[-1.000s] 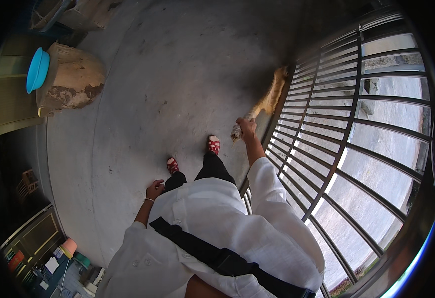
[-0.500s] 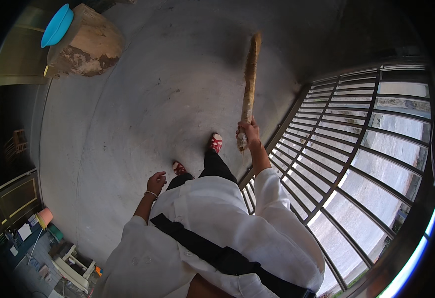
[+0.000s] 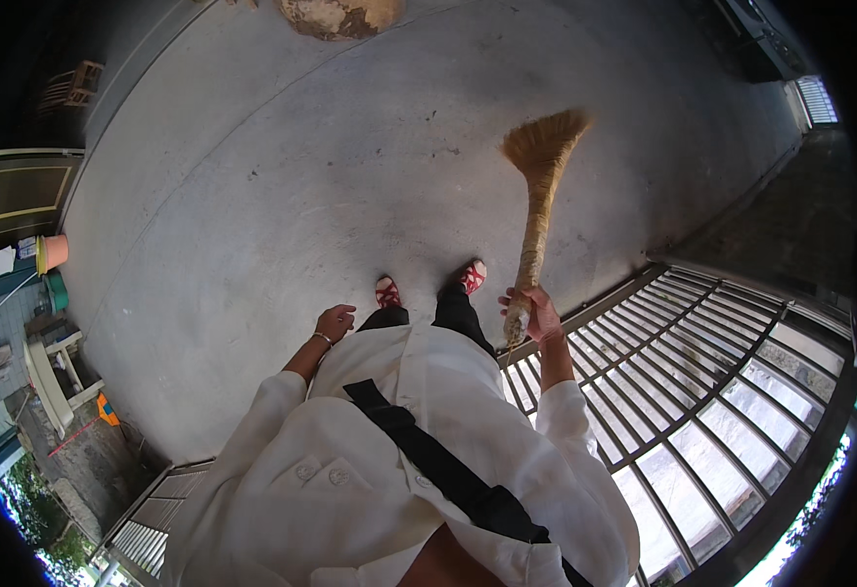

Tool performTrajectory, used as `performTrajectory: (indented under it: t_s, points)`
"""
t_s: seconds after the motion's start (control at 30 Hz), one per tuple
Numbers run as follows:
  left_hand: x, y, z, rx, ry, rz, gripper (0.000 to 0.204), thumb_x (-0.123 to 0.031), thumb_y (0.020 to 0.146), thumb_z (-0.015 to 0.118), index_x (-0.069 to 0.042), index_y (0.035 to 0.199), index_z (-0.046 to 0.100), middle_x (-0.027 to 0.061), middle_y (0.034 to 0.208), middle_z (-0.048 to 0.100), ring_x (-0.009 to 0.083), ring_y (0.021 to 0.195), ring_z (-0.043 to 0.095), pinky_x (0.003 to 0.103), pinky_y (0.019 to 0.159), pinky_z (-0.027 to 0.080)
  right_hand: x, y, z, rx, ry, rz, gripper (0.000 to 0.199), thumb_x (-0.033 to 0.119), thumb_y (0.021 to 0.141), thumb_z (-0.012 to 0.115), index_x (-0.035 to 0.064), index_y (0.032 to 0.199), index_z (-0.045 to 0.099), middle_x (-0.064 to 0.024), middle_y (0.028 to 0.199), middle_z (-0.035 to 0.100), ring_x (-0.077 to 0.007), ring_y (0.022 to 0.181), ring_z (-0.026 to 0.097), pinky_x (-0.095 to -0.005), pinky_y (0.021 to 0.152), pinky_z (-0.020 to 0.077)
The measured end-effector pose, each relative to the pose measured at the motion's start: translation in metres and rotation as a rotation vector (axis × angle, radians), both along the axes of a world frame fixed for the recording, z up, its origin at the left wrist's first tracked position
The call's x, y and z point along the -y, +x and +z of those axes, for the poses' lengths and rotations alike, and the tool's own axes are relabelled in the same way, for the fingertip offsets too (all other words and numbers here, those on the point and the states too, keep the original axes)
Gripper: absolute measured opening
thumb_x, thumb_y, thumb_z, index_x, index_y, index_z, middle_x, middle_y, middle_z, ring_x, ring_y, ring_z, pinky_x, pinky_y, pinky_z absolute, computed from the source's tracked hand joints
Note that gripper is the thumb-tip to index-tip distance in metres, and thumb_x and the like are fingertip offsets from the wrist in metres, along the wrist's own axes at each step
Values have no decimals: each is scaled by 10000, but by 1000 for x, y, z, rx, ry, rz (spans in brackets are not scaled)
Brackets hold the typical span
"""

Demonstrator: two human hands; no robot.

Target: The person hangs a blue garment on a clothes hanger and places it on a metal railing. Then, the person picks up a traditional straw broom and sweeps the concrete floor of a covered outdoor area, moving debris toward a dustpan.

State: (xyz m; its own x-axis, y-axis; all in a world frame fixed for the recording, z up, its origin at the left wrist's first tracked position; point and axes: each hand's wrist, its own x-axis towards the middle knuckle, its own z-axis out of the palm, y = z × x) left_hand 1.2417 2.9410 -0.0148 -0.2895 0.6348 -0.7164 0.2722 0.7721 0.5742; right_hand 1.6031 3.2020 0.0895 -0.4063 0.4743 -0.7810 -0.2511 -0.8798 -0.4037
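My right hand (image 3: 533, 313) grips the bound end of a straw broom (image 3: 540, 192). The broom points away from me, its fanned bristle tip resting near the grey concrete floor (image 3: 282, 166). My left hand (image 3: 335, 322) hangs at my side, fingers loosely curled, holding nothing. Both hands are beside my feet in red sandals (image 3: 386, 292).
A barred metal gate or grille (image 3: 702, 382) runs along my right side. A large stone-like tub (image 3: 340, 15) stands at the far top. A pink pot (image 3: 52, 252), a white bench (image 3: 49, 377) and clutter sit at the left edge.
The view has turned, so the stone tub slid to the top edge. The broom has swung from the right toward straight ahead, still in my right hand.
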Motion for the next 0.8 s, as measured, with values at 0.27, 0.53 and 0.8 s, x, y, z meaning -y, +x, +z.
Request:
performTrajectory:
  t_s: [0.27, 0.53, 0.8]
  points:
    - [65, -41, -5, -49, -25, 71, 308, -200, 741, 526, -75, 1009, 614, 84, 751, 657, 170, 671, 642, 286, 665, 502, 42, -136, -24, 560, 400, 566, 378, 288, 757, 627, -37, 903, 500, -81, 607, 533, -164, 438, 535, -312, 399, 446]
    - [142, -69, -23, -158, 29, 160, 321, -200, 730, 529, -94, 1020, 618, 105, 828, 656, 183, 686, 641, 296, 714, 498, 78, -267, -57, 523, 656, 1215, 476, 365, 796, 543, -81, 955, 500, -216, 745, 599, -286, 597, 613, -386, 545, 493]
    - [163, -92, -11, 65, -49, 448, 305, -164, 783, 548, -70, 1071, 579, 88, 852, 632, 159, 712, 618, 282, 641, 507, 114, -347, -104, 568, 725, 1544, 498, 396, 753, 560, -66, 938, 589, -258, 924, 603, -388, 858, 596, -436, 749, 472]
